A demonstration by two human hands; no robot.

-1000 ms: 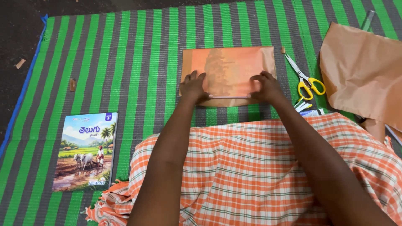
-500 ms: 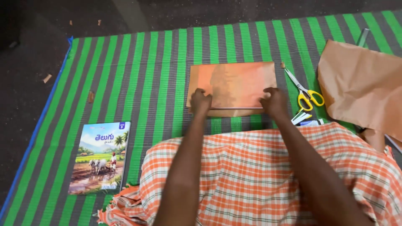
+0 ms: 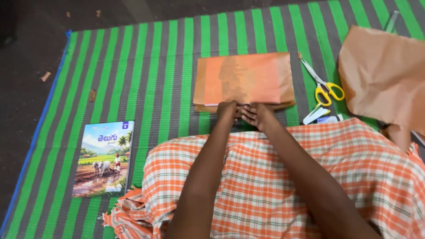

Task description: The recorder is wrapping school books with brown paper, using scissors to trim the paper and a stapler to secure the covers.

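Centre of frame, just above my lap: book wrapped in brown paper [image 3: 244, 82], lying flat on the green and grey striped mat [image 3: 168, 66]. My left hand [image 3: 228, 110] and right hand [image 3: 256, 114] meet at the middle of its near edge, fingers bent and pressing down on the paper fold, gripping nothing.

Step in hand, as I judge it: creasing the cover's near flap flat against the book.

Next move calls for firm, even pressure along that edge so the fold does not spring open.

Yellow-handled scissors [image 3: 322, 84] lie just right of the book. Loose brown paper sheet [image 3: 383, 79] at upper right. Illustrated textbook [image 3: 104, 158] at lower left, well apart.
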